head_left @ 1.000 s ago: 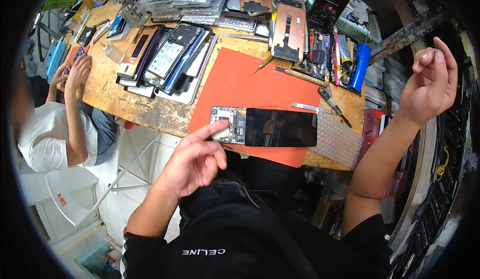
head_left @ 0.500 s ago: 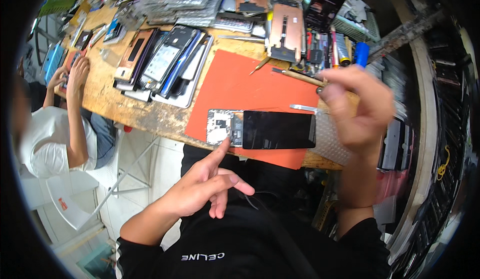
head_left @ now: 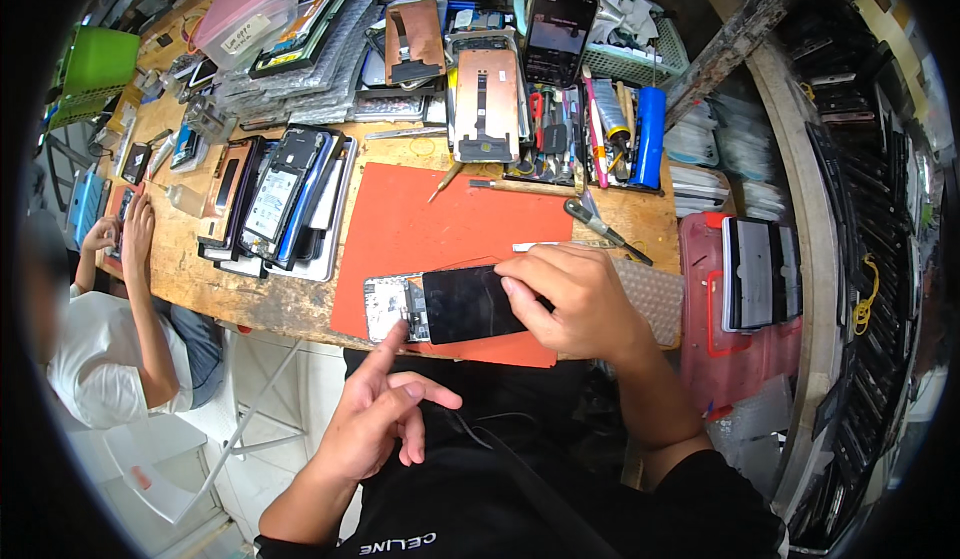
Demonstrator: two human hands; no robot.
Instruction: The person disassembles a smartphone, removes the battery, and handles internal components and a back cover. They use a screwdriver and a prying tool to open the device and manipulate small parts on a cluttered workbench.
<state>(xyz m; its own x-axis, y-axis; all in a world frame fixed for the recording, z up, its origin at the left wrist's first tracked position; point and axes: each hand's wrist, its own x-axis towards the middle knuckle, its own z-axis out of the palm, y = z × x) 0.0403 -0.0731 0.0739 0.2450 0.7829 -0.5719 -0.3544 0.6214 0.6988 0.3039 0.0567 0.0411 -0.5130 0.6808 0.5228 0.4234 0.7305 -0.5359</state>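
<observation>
An opened phone point(head_left: 382, 309) lies on an orange mat point(head_left: 440, 214), its pale inner parts showing at the left end. A black phone screen point(head_left: 460, 304) covers the rest of it. My left hand point(head_left: 370, 424) is open, its index fingertip touching the phone's near edge beside the screen and its other fingers loosely bent. Over the right end of the screen, my right hand point(head_left: 570, 299) is closed in a pinch. The hand hides that end, and what is between the fingertips cannot be made out.
Beyond the mat lie a wooden-handled tool point(head_left: 525, 188), a small pointed tool point(head_left: 445, 182) and a black-handled tool point(head_left: 600, 224). Stacked phones point(head_left: 285, 194) stand left. A lit phone point(head_left: 558, 34) leans before a green basket point(head_left: 630, 54). A co-worker's hands point(head_left: 137, 229) work far left.
My right hand has come down and left from beside the tools to the screen's right end. My left fingertip stays at the phone. The whole view has shifted.
</observation>
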